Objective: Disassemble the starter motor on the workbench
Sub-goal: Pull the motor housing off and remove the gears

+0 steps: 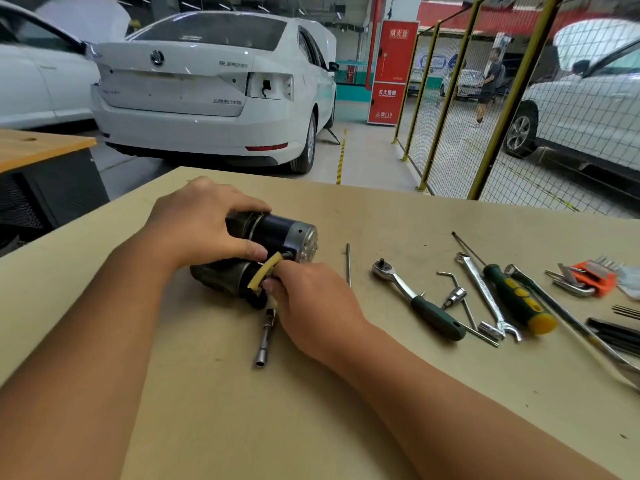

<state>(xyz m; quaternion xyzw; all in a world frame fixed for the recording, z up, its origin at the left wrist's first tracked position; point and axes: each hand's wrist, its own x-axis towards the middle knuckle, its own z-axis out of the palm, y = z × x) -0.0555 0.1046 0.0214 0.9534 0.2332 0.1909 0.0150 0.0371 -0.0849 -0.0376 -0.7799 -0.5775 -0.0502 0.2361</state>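
Steadying the starter motor [277, 233] on the workbench [381, 216], the left hand [194, 223] is clasping its body while the right hand [311, 306] is pinching the yellow-sleeved lead [265, 273], apparently to free it.

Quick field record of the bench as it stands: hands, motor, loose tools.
left hand: grips the starter motor from above
right hand: fingers at the yellow sleeved lead near the motor's end; exact hold hidden
motor: lying on its side on the workbench
near hands: socket extension, thin rod
to the right: ratchet, combination wrench, green-handled screwdriver, orange hex key set
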